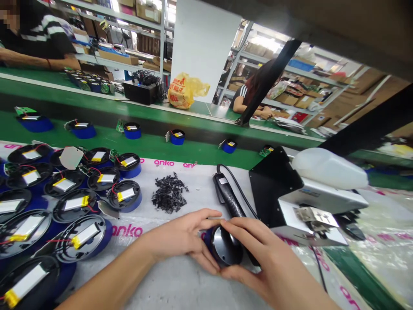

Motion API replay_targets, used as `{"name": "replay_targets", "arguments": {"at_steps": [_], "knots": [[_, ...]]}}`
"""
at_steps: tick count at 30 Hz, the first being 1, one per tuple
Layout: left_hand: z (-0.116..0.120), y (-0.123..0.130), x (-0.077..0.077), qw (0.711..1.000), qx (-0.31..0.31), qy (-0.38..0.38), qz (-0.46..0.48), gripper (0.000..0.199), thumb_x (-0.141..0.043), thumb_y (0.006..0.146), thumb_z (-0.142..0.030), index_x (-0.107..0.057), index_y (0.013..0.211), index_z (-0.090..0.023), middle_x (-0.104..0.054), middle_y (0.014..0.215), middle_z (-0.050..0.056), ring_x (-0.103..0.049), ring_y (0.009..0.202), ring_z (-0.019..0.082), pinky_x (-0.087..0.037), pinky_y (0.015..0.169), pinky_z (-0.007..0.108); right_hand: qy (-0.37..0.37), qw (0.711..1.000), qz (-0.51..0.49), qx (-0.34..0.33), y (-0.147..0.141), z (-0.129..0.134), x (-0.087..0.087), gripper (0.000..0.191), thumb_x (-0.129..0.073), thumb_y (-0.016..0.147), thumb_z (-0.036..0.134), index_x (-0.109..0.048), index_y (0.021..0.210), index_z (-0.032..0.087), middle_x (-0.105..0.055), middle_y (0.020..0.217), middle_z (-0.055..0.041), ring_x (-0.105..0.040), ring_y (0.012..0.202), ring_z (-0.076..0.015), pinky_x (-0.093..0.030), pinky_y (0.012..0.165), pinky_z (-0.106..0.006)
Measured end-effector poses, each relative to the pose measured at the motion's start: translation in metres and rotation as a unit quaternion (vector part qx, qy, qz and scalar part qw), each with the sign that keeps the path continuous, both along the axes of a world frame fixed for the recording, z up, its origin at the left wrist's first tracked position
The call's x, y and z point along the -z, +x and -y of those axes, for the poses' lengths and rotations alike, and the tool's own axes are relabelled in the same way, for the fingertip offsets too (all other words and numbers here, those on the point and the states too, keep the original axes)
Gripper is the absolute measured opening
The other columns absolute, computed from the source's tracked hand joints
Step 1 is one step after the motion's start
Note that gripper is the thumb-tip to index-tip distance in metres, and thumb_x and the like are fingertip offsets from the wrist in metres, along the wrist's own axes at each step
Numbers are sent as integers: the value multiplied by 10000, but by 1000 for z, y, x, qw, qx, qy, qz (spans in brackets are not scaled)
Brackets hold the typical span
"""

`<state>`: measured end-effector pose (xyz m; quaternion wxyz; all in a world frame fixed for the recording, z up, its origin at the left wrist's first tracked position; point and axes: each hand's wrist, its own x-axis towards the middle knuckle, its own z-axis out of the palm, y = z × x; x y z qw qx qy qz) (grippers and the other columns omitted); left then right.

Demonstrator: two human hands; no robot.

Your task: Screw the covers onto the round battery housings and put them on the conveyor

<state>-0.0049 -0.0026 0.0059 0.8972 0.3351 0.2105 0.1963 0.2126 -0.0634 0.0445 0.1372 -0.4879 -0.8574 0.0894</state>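
Note:
A round housing with a shiny black face (228,246) and a blue side sits between my two hands over the covered bench. My left hand (182,237) closes on its left side, thumb and fingers around the rim. From the right, my right hand (258,252) grips the same housing, fingertips at its top and thumb at its lower edge. Just beyond lies a black corded electric screwdriver (229,196), its near end partly hidden by my right hand. A heap of small black pieces (169,192) rests beyond my left hand.
Blue round housings with batteries and wires (125,196) crowd the left. More housings (177,137) stand spaced along the green belt. A screw-feeder-like machine (311,221) with a white plastic bottle (329,168) is at right. Two people sit across, near a yellow bag (182,91).

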Motion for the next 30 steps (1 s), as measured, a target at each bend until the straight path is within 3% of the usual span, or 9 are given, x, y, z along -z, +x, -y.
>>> {"name": "replay_targets", "arguments": {"at_steps": [7, 12, 15, 18, 27, 30], "knots": [[5, 5, 11, 992, 25, 121, 7, 710, -726, 737, -21, -504, 1360, -279, -565, 1404, 119, -749, 725, 114, -592, 728, 272, -24, 998, -59, 14, 7, 7, 6, 510, -777, 822, 370, -597, 1289, 276, -676, 1241, -69, -700, 1070, -234, -593, 909, -299], [13, 12, 7, 989, 50, 141, 15, 670, -649, 803, -20, -483, 1411, -247, -728, 959, 58, -755, 741, 149, -569, 782, 294, 4, 993, -103, 56, 26, 26, 21, 533, -753, 844, 343, -545, 1334, 324, -679, 1152, -53, -716, 825, -189, -608, 691, -237], [17, 13, -1, 982, 44, 179, -46, 646, -588, 791, 11, -535, 1377, -255, -697, 742, -10, -745, 690, 148, -565, 739, 273, 27, 990, -115, 71, 27, 33, 26, 483, -702, 889, 370, -538, 1340, 321, -659, 1183, -69, -705, 861, -200, -605, 713, -255], [19, 13, -6, 968, 21, 221, -117, 639, -619, 779, -16, -565, 1364, -267, -681, 668, -26, -730, 654, 159, -562, 654, 249, 46, 992, -102, 55, 24, 35, 27, 508, -685, 905, 379, -504, 1377, 330, -641, 1253, -68, -694, 966, -209, -605, 770, -255], [16, 14, -2, 982, 9, 160, -95, 661, -626, 778, -8, -563, 1395, -238, -662, 620, -36, -686, 550, 126, -584, 614, 239, 53, 997, -49, 29, 27, 31, 27, 561, -695, 899, 294, -478, 1416, 283, -634, 1322, -97, -682, 1122, -249, -626, 843, -291], [13, 14, 3, 988, 9, 144, -51, 759, -627, 755, 15, -512, 1447, -275, -745, 1013, 66, -696, 570, 102, -586, 602, 235, 50, 999, -18, 11, 24, 28, 19, 567, -681, 906, 297, -460, 1428, 278, -646, 1312, -96, -692, 1111, -247, -628, 839, -284]]}}
